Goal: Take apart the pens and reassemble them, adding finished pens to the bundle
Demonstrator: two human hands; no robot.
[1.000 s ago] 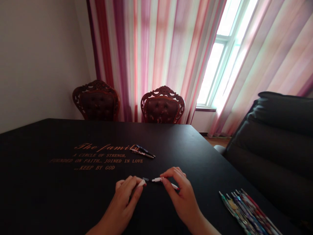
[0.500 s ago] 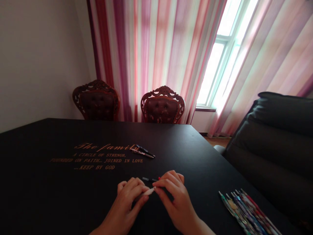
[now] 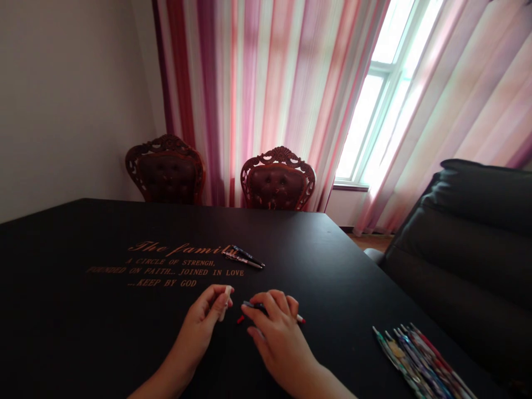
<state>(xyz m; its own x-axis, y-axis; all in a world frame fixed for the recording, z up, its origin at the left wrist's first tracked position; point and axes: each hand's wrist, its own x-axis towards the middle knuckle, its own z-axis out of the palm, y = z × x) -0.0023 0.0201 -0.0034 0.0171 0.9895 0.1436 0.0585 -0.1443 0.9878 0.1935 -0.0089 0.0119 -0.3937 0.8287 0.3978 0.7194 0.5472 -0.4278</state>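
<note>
My left hand (image 3: pixel 203 313) is closed, pinching a small white pen part (image 3: pixel 226 295) upright between thumb and fingers. My right hand (image 3: pixel 274 321) reaches over a dark pen piece (image 3: pixel 249 304) on the table, its fingertips at or just above it and the thumb apart. Whether the fingertips touch that piece I cannot tell. A small red bit (image 3: pixel 240 319) lies between the hands. Past the right hand's far side a white piece with a red tip (image 3: pixel 301 318) pokes out, its other end hidden under the fingers.
Two pens (image 3: pixel 245 257) lie crossed on the black table (image 3: pixel 137 338), over gold lettering. Several colourful pens (image 3: pixel 421 360) lie side by side at the right. Two carved chairs (image 3: pixel 278 177) stand beyond the far edge, and a black leather chair (image 3: pixel 465 255) is at the right.
My hands, together at the white part before, have parted. The left moved left with the white part and turned it upright; the right came down over the dark piece. The red bit now shows.
</note>
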